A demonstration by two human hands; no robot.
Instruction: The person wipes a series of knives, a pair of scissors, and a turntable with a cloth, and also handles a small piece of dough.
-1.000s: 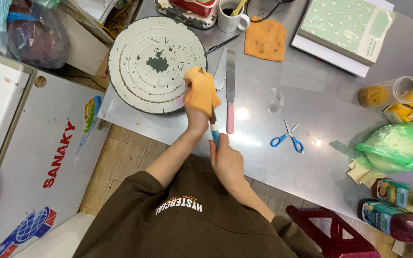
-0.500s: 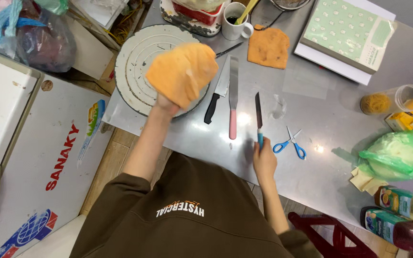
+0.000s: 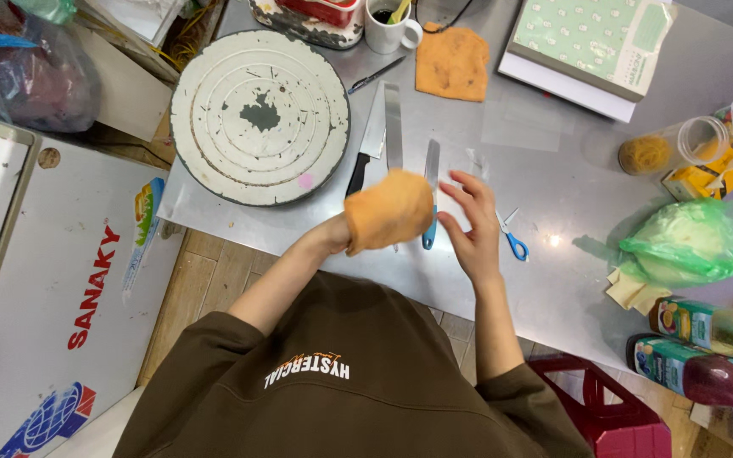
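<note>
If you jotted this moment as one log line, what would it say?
left hand: holds orange cloth | right hand: open, by blue-handled knife | scissors: on steel table

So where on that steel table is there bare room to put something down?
Bare steel table lies between the blue-handled scissors and the green plastic bag, and below the pale green book. It is crowded around the round white turntable and the knives.

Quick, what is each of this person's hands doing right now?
Left hand: closed around an orange cloth.
Right hand: open, fingers spread, holding nothing, beside the blue-handled knife on the metal table.
</note>
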